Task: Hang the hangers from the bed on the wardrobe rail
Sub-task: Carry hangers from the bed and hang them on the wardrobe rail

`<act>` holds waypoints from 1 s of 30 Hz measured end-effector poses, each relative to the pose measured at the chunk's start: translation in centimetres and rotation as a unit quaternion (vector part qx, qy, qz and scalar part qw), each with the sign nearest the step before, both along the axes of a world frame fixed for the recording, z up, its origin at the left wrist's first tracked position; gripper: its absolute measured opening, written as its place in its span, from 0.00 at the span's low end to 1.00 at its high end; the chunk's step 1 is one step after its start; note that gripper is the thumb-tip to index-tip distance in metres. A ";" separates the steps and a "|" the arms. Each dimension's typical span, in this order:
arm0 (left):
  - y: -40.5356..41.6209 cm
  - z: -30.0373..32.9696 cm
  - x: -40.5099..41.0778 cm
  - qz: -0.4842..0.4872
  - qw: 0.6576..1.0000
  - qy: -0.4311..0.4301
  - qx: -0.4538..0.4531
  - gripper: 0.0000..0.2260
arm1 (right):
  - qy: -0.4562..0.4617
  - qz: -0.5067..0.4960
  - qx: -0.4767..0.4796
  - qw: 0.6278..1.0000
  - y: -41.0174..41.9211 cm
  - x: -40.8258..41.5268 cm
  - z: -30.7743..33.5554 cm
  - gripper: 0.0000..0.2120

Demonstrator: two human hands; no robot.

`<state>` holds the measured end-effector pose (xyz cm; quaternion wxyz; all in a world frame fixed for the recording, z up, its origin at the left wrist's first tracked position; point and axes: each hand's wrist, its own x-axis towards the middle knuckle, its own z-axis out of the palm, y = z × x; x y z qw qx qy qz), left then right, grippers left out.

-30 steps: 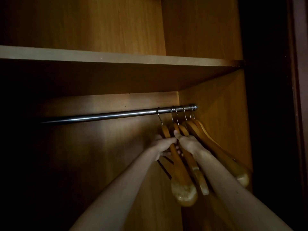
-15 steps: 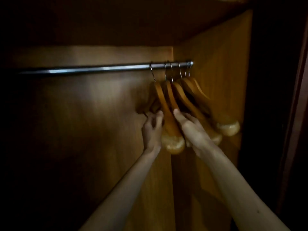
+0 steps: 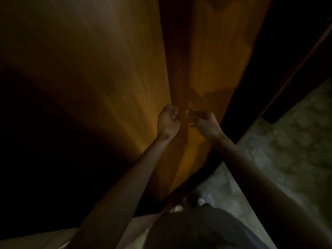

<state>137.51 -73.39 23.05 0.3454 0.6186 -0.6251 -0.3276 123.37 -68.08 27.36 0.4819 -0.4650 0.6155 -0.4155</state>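
Neither the hangers nor the wardrobe rail are in view; the camera looks down inside the wardrobe. My left hand (image 3: 168, 120) is held out before the wooden back panel (image 3: 107, 72), its fingers curled into a fist with nothing in them. Just to its right, my right hand (image 3: 203, 123) hangs with loosely curled, blurred fingers and holds nothing that I can make out. The two hands are close together but apart.
The wardrobe's wooden side panel (image 3: 212, 56) meets the back panel in a corner behind my hands. A dark door edge (image 3: 294, 65) runs diagonally at the right. Pale patterned floor (image 3: 291, 144) lies at the right, and my dark trousers (image 3: 201, 229) are at the bottom.
The view has swung down, so the rail and hanging hangers have left the frame. Both hands have let go of the hangers and dropped lower, fingers curling.
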 end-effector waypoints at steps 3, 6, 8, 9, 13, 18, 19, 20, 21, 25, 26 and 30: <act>2.5 -6.0 0.4 -0.094 0.979 -0.111 0.145 0.10 | 0.048 0.007 0.102 0.994 2.0 -0.9 -7.0 0.09; 4.8 -11.5 0.7 -0.189 0.920 -0.147 0.309 0.11 | 0.070 0.008 0.218 0.973 4.9 -2.1 -12.8 0.07; 6.6 -14.4 0.7 -0.248 0.875 -0.173 0.377 0.11 | 0.088 0.008 0.268 0.959 7.3 -3.1 -16.4 0.08; 7.5 -15.6 0.6 -0.274 0.854 -0.185 0.402 0.11 | 0.100 0.005 0.286 0.953 8.6 -3.6 -17.8 0.08; 11.2 -18.8 -0.2 -0.322 0.803 -0.231 0.445 0.08 | 0.123 -0.032 0.352 0.927 13.5 -5.1 -22.0 0.10; 14.7 -20.8 -2.5 -0.399 0.751 -0.308 0.426 0.07 | 0.110 -0.070 0.414 0.901 20.2 -7.1 -25.3 0.08; 15.2 -21.0 -3.3 -0.414 0.742 -0.324 0.417 0.08 | 0.110 -0.073 0.421 0.897 21.6 -7.5 -26.0 0.09; 15.7 -21.2 -4.1 -0.429 0.734 -0.337 0.405 0.08 | 0.108 -0.077 0.433 0.892 23.0 -7.8 -26.3 0.09; 16.1 -21.4 -5.0 -0.443 0.726 -0.350 0.392 0.08 | 0.107 -0.079 0.441 0.888 24.4 -8.3 -26.8 0.10; 18.0 -21.8 -9.4 -0.483 0.691 -0.388 0.372 0.09 | 0.070 -0.120 0.463 0.875 30.9 -10.6 -27.7 0.11; 18.6 -21.8 -10.7 -0.495 0.679 -0.395 0.372 0.09 | 0.065 -0.135 0.465 0.873 32.6 -11.2 -27.6 0.11; 22.3 -22.0 -17.6 -0.555 0.627 -0.410 0.360 0.10 | 0.018 -0.253 0.464 0.849 40.7 -12.8 -27.7 0.06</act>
